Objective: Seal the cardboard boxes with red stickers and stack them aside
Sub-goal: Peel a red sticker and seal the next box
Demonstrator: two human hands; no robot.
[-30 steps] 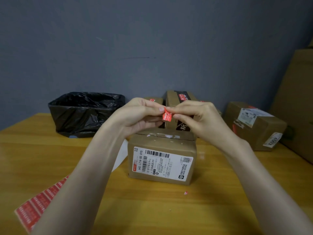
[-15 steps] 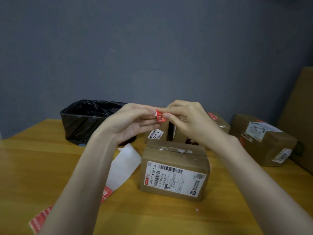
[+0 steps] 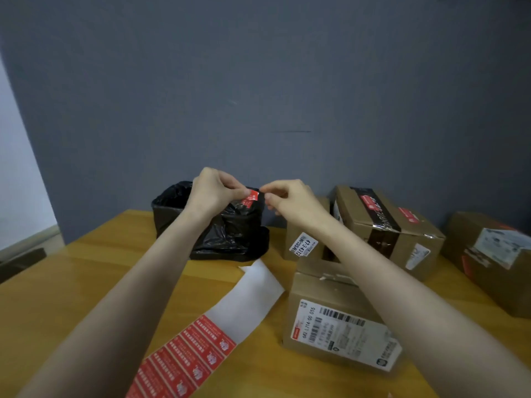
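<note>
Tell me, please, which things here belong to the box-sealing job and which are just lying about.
Job:
red sticker
red sticker strip
barcode-labelled cardboard box
black-taped box
small box behind
far-right box

Lying about:
black-bagged bin

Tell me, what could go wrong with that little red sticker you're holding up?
The red sticker, pinched in the left hand, hangs in front of the black bin bag; if dropped, it might land inside. It could also fold and stick to the fingers before reaching the nearest box.
</note>
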